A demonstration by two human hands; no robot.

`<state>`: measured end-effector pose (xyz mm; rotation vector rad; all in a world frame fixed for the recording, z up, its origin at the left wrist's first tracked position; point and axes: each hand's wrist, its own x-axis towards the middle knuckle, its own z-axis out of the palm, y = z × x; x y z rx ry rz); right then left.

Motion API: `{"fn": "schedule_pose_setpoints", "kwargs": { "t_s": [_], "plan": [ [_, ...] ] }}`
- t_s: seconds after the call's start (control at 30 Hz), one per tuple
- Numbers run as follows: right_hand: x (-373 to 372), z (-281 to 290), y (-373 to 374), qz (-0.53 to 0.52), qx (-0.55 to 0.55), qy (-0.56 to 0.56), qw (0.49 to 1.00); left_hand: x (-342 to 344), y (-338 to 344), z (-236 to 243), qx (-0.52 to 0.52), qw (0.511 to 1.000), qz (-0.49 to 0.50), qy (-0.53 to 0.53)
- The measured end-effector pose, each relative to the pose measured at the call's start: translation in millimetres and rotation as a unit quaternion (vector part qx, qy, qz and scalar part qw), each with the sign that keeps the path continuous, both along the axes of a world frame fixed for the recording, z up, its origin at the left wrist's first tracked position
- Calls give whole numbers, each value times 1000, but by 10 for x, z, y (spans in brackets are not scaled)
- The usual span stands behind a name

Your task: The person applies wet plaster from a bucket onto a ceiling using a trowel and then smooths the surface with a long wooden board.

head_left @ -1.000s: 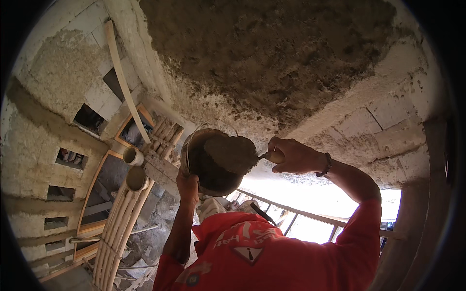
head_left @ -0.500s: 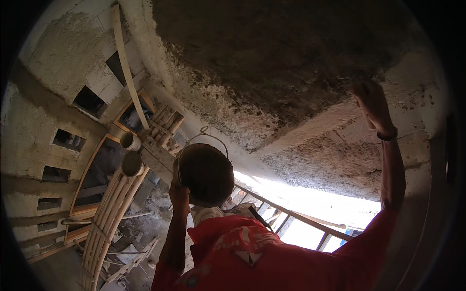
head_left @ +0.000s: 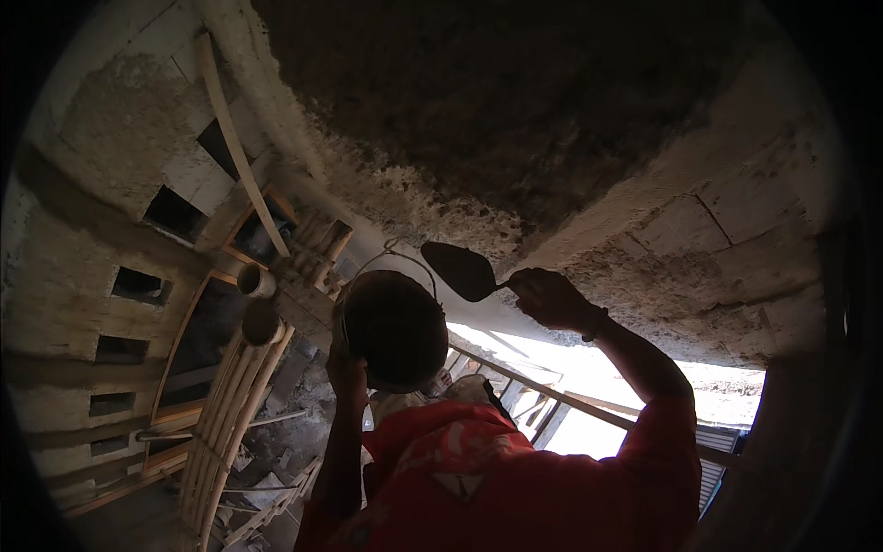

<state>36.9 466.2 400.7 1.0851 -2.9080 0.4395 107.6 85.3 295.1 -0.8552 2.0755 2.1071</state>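
A dark round bucket [head_left: 394,331] with a wire handle is gripped at its left side by my left hand [head_left: 346,370]. My right hand [head_left: 546,299] is closed on the handle of a trowel [head_left: 460,270], whose dark blade sits just above and right of the bucket's mouth; whether anything is on the blade is too dark to tell. Above both lies a large patch of dark, rough wet mortar [head_left: 497,101] on the pale plastered surface.
A block wall [head_left: 120,230] with square openings is at the left. Bundled bamboo poles [head_left: 235,423], a long plank [head_left: 235,138] and wooden frames stand beside it. Below are rubble [head_left: 276,469] and a bright opening with a rail [head_left: 579,405].
My right hand and trowel have come back down and left from high on the right, stopping near the bucket. My left hand still holds the bucket, slightly right of half a second ago.
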Motion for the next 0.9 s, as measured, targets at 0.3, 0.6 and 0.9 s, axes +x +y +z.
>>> {"fn": "schedule_pose_setpoints", "kwargs": {
  "t_s": [0.3,0.6,0.9],
  "plan": [
    [-48,-175,-737,-89,141,11,986,-359,314,476,-123,979,-158,50],
    [236,-555,-460,-96,118,-196,969,-627,731,564,-71,970,-204,112],
    [555,-1258,-454,25,21,-28,999,-750,878,288,-27,970,-232,75]
  ]
}}
